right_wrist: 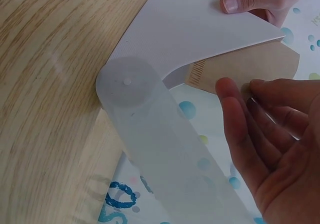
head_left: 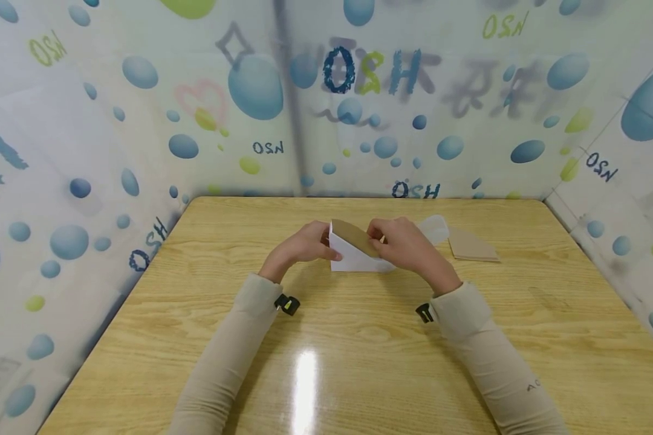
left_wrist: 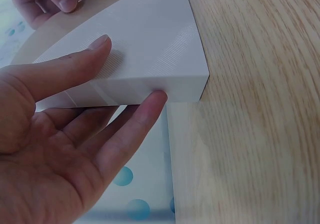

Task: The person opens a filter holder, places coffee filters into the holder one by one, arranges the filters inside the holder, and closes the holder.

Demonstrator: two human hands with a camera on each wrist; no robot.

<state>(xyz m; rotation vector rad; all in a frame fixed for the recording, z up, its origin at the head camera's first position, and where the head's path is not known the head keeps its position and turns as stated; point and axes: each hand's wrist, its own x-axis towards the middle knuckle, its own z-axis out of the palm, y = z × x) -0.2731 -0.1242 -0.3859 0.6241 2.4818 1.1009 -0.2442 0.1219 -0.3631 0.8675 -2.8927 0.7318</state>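
A white fan-shaped holder (head_left: pixel 354 258) stands on the table, with brown paper coffee filters (head_left: pixel 354 234) rising out of its open top. My left hand (head_left: pixel 308 241) grips the holder's left side, thumb on the near face; in the left wrist view its fingers lie along the narrow side wall (left_wrist: pixel 182 87). At the upper right edge of the filters, my right hand (head_left: pixel 408 241) pinches the paper with thumb and fingers. A crimped seam on one filter (right_wrist: pixel 240 66) shows in the right wrist view. The holder's translucent lid (right_wrist: pixel 160 149) is swung away on its corner pivot.
Right of the holder, a small stack of brown coffee filters (head_left: pixel 473 246) lies on the wooden table (head_left: pixel 359 356). A printed curtain (head_left: pixel 326 139) surrounds the table's back and sides. Both wrists carry black straps.
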